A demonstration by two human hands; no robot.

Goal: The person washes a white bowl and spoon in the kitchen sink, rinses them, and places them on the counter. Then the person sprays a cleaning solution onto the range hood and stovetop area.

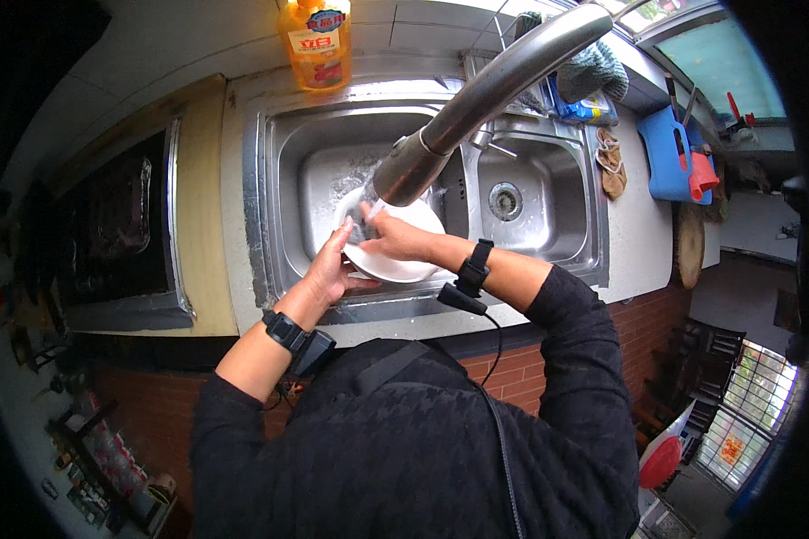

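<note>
A white bowl (400,269) sits low in the left basin of a steel sink (319,175), under the spout of a tall metal faucet (404,171). My left hand (329,269) grips the bowl's near left rim, thumb up along the side. Inside the bowl, my right hand (397,239) has its fingers bent against a grey, blurred thing (360,228), perhaps a scrubber. Its kind is unclear through the motion and water, and the faucet head partly covers the far side of the bowl. Water drops glisten on the basin's floor.
Behind the sink stands an orange soap bottle (317,56). A second basin (548,205) with a drain lies to the right. Beyond it are a brown cloth item (611,167), a blue holder (663,160) with utensils and a round wooden board (690,242). A dark stove (117,225) is left.
</note>
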